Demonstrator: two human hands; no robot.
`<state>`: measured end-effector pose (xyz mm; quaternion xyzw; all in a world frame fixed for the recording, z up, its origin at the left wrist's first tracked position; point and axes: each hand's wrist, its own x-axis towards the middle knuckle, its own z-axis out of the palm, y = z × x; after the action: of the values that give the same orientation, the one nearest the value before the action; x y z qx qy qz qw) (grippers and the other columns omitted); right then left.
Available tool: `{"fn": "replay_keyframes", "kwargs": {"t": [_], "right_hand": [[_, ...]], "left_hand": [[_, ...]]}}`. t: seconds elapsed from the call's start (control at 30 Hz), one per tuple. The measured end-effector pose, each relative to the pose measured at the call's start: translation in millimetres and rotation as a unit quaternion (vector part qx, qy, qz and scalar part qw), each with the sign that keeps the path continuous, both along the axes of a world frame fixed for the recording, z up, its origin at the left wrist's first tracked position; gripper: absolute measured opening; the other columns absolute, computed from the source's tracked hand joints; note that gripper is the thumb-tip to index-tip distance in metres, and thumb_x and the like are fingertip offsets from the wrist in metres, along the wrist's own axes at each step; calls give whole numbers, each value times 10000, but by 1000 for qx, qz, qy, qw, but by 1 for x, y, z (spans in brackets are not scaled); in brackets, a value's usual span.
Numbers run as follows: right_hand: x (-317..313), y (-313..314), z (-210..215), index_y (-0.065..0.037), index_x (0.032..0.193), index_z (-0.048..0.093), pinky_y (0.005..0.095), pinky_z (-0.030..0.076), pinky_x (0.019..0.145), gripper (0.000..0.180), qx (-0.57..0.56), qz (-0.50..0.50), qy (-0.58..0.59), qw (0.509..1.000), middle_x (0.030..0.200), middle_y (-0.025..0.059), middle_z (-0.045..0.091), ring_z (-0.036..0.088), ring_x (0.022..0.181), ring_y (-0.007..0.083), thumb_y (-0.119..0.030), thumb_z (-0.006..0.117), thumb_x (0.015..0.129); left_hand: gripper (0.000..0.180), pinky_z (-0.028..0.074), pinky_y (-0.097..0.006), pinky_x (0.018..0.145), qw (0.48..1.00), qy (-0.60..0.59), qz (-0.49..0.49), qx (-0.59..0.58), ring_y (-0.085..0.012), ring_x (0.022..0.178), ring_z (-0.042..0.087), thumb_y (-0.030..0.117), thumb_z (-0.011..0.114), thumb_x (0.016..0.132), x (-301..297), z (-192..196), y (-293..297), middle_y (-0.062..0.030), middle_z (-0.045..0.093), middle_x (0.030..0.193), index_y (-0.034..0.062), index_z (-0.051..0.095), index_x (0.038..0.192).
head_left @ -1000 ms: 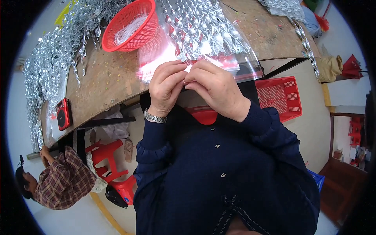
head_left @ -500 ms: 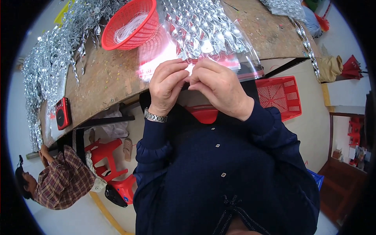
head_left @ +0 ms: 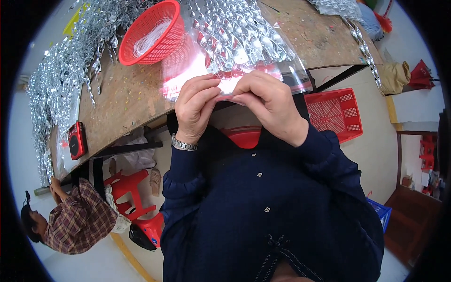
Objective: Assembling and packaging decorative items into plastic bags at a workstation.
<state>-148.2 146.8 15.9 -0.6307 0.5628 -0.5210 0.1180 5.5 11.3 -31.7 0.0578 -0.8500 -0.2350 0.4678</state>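
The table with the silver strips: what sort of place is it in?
Probably a small craft workshop: silver twisted strips lie on the stained wooden table, a red basket holds white strands, and another person is at its left end.

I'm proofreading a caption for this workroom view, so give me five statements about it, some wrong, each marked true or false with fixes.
1. The round red plastic mesh basket holds thin white strands. True.
2. The silver metal-band wristwatch is on the right wrist. False: it is on the left wrist.
3. The left hand and right hand are close together, with a thin pinkish strip between their fingertips. True.
4. The rectangular red plastic crate stands on top of the table. False: it is on the floor, to the right of the hands.
5. The twisted shiny strips beyond the hands are green. False: they are silver.
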Motion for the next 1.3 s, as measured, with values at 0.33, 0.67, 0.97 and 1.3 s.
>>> {"fn": "replay_keyframes", "kwargs": {"t": [0.33, 0.67, 0.97, 1.3], "right_hand": [[10, -18, -8, -12, 912, 623, 346, 494, 696, 118, -27, -1, 69, 997, 864, 115, 613, 609, 796, 283, -17, 675, 806], [10, -20, -11, -12, 880, 603, 356, 493, 656, 100, -25, -8, 106, 994, 842, 116, 604, 616, 767, 296, -20, 670, 806], [10, -19, -12, -14, 877, 594, 363, 501, 661, 109, -53, 0, 119, 991, 867, 126, 615, 626, 782, 307, -18, 670, 798], [9, -19, -16, -16, 912, 604, 355, 499, 672, 128, -41, -5, 105, 994, 862, 125, 607, 617, 784, 302, 4, 665, 801]], "left_hand": [[185, 519, -366, 827, 1000, -1, 5, -4, -295, 983, 652, -12, 742, 707, 0, 0, 0, -105, 691, 957, 19, 681, 879], [189, 523, -372, 822, 1000, -17, -1, -9, -307, 983, 650, -15, 733, 706, -1, 2, -1, -103, 689, 952, 23, 682, 884], [189, 522, -372, 818, 1000, -20, -2, -7, -307, 981, 649, -4, 736, 713, 0, 1, -1, -97, 689, 951, 27, 679, 891], [194, 525, -371, 813, 1000, -12, -5, -7, -306, 978, 650, -8, 740, 707, -1, 0, -1, -96, 689, 943, 28, 679, 888]]}}
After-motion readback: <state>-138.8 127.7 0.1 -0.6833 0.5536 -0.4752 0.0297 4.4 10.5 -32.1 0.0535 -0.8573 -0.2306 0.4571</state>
